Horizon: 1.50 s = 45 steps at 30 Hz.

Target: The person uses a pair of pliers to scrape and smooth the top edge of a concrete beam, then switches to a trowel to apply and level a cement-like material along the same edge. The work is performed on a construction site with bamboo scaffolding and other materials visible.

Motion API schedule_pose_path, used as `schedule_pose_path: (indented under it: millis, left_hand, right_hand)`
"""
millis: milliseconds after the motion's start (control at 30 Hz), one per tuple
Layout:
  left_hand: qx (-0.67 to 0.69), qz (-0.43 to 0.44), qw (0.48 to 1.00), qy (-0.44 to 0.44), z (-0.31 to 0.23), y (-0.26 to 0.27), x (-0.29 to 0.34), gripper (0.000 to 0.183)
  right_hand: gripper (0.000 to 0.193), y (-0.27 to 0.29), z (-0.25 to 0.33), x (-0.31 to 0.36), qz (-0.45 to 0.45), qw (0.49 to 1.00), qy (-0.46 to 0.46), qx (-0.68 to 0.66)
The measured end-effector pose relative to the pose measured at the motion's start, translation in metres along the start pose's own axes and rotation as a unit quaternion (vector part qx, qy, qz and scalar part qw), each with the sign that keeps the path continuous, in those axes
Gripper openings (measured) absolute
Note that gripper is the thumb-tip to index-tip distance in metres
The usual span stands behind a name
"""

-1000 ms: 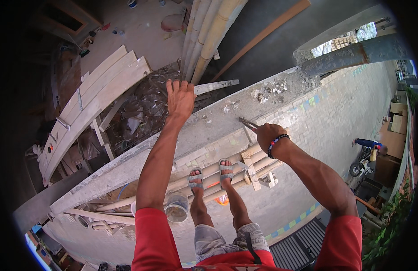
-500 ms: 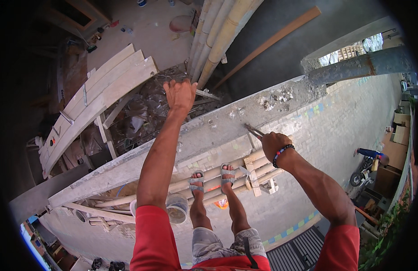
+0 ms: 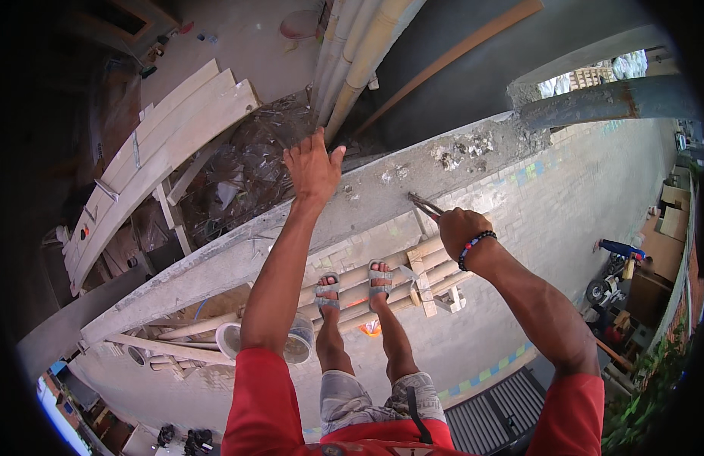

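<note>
My left hand point(image 3: 314, 173) reaches over the far edge of a rough concrete beam point(image 3: 359, 201), fingers apart and nothing in them. Whether its palm rests on the concrete, I cannot tell. Just beyond its fingertips stand several bamboo poles point(image 3: 359, 64). My right hand point(image 3: 464, 234) is closed round the handles of metal pincers point(image 3: 426, 205). Their jaws point left, over the beam's near side; contact with the concrete is unclear. My sandalled feet point(image 3: 352, 289) are on bamboo poles point(image 3: 390, 292) tied into a scaffold below.
Curved pale boards point(image 3: 154, 167) lie left, past the beam. Rubble point(image 3: 245, 163) fills the space behind it. Buckets point(image 3: 299, 342) stand near my left arm. A dark pipe point(image 3: 610, 102) crosses at upper right. Far below right, a person point(image 3: 622, 249) is beside a motorbike point(image 3: 603, 287).
My left hand has come away from the base of the bamboo poles toward the beam, and its curled fingers have spread. The right hand keeps the pincers, their tips shifted slightly left and up.
</note>
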<state>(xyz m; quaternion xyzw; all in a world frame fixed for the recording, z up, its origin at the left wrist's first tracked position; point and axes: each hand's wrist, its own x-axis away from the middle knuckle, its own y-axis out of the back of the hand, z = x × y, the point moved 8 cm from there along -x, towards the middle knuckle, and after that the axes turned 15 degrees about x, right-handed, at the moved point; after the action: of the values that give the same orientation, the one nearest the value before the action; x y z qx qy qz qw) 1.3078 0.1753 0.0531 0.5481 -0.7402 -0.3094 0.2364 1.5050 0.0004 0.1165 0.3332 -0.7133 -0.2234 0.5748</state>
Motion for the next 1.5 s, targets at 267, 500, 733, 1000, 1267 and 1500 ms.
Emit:
schedule_pose_path:
  millis: [267, 500, 733, 1000, 1267, 1500]
  left_hand:
    - [0.174, -0.02, 0.983, -0.058, -0.025, 0.017, 0.179, 0.035]
    - [0.05, -0.162, 0.985, 0.041, 0.093, 0.113, 0.216, 0.033]
    - [-0.053, -0.18, 0.98, 0.065, 0.141, 0.14, 0.212, 0.033]
    - [-0.054, -0.194, 0.978, 0.043, 0.144, 0.142, 0.198, 0.027]
    - [-0.1, -0.173, 0.979, -0.034, 0.186, 0.152, 0.174, 0.035]
    - [-0.094, -0.173, 0.98, -0.015, 0.192, 0.152, 0.18, 0.046]
  right_hand:
    - [0.032, -0.005, -0.006, -0.006, 0.018, 0.999, 0.027, 0.016]
    - [0.03, 0.004, 0.001, -0.006, 0.017, 0.997, 0.045, 0.054]
    - [0.023, 0.009, 0.01, -0.004, 0.004, 0.992, 0.05, 0.118]
    - [0.026, 0.012, 0.012, -0.009, 0.008, 0.986, 0.059, 0.153]
    - [0.018, 0.002, 0.007, -0.018, 0.021, 0.984, 0.053, 0.17]
    - [0.018, 0.004, 0.002, -0.027, 0.044, 0.974, 0.06, 0.215]
